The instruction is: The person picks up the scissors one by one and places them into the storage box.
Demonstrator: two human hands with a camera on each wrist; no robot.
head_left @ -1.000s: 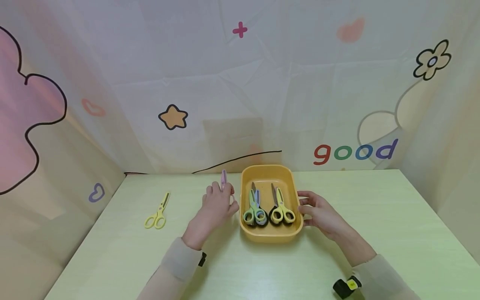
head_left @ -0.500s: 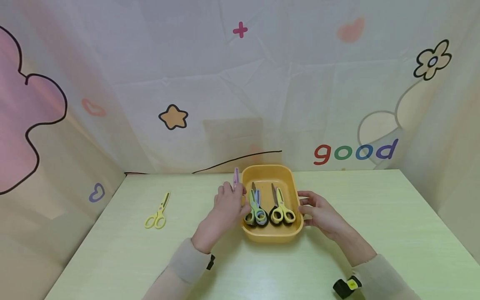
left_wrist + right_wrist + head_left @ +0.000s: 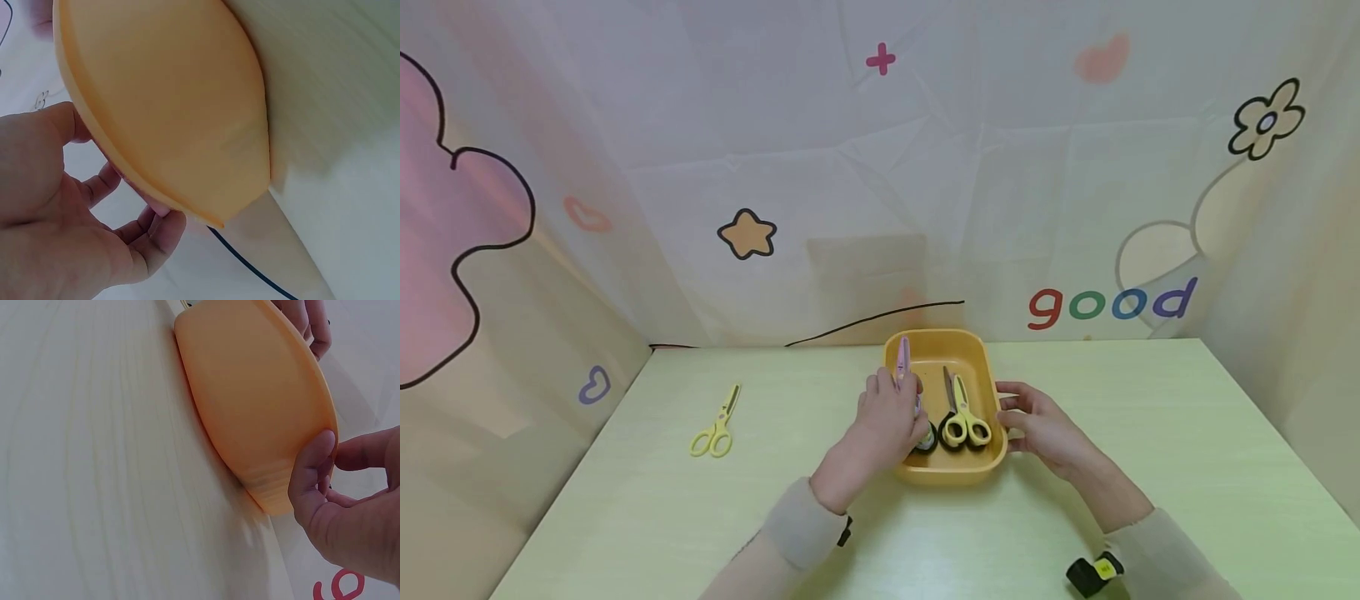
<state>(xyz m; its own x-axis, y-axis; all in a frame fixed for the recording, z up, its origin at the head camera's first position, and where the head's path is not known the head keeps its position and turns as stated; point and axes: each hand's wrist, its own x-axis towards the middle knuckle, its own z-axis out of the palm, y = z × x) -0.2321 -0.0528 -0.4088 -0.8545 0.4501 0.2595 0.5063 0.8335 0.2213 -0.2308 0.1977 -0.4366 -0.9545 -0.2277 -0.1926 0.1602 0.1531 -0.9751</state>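
My left hand point(image 3: 880, 421) pinches purple-handled scissors point(image 3: 903, 358), blades pointing away, over the left side of a yellow plastic bin point(image 3: 973, 346). Beneath that hand most of the other scissors on the bin's left are hidden. On the bin's right side lie yellow scissors point(image 3: 959, 400) across black-handled scissors point(image 3: 947, 383). With thumb and fingers my right hand point(image 3: 1041, 429) holds the bin's right edge; the right wrist view shows that grip on the bin wall point(image 3: 250, 387). In the left wrist view, the bin wall point(image 3: 169, 106) partly covers what the left fingers hold.
Another pair of yellow scissors point(image 3: 718, 429) lies alone on the left of the pale green table point(image 3: 625, 500). A printed curtain point(image 3: 850, 167) hangs behind the table's far edge. Black wrist cameras sit at both cuffs.
My left hand has carried the purple scissors rightward, from beside the bin to over its left side, now covering the green and blue scissors there. The right hand and bin have stayed put.
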